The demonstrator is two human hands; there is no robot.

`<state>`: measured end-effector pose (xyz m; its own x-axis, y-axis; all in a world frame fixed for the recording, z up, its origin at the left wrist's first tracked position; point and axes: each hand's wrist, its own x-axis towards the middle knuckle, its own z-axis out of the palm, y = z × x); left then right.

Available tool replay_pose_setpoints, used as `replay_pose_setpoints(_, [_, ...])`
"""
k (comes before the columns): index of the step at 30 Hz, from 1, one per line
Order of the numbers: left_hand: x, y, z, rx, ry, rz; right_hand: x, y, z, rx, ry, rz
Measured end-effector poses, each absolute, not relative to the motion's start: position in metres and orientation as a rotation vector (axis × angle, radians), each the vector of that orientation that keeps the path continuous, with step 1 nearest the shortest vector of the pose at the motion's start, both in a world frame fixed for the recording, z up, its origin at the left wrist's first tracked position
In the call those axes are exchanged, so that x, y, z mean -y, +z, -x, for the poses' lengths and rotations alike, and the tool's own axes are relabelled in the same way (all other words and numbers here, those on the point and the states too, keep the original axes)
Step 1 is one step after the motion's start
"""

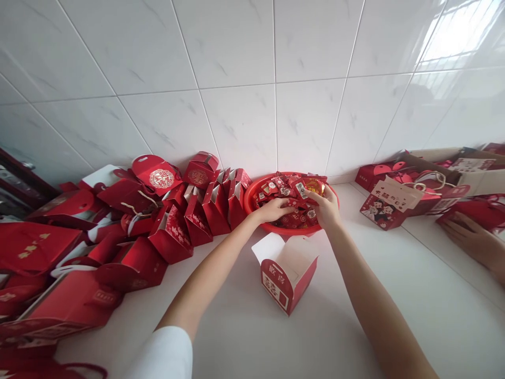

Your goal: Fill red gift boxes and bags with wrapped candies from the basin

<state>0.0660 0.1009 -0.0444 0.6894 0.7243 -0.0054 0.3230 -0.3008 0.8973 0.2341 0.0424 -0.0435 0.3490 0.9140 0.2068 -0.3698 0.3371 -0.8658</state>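
A red plastic basin (pixel 251 202) stands against the wall, filled with small red wrapped packets (pixel 284 185). My left hand (pixel 277 209) rests in the packets at the basin's left-centre, its fingers stretched and slightly apart. Over the basin's right side, my right hand (pixel 324 206) has thumb and fingers closed around a packet by the rim. Between my forearms, in front of the basin, a red box (pixel 290 276) sits upright on the white surface with its flaps raised. What lies under the left fingertips is hidden.
Many red boxes (pixel 171 237) crowd the left side. Further red boxes and bags (pixel 389 202) stand at the right, where another person's hand (pixel 469 234) touches a red box (pixel 477 210). A tiled wall (pixel 236 121) bounds the back.
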Motion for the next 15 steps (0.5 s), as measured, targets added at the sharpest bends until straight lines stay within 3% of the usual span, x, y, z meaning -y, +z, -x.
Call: replay_pose_setpoints(15, [-0.080, -0.032, -0.048, -0.729, 0.910, -1.311, -0.041, -0.042, -0.235, 0.830, 1.006, 0.792])
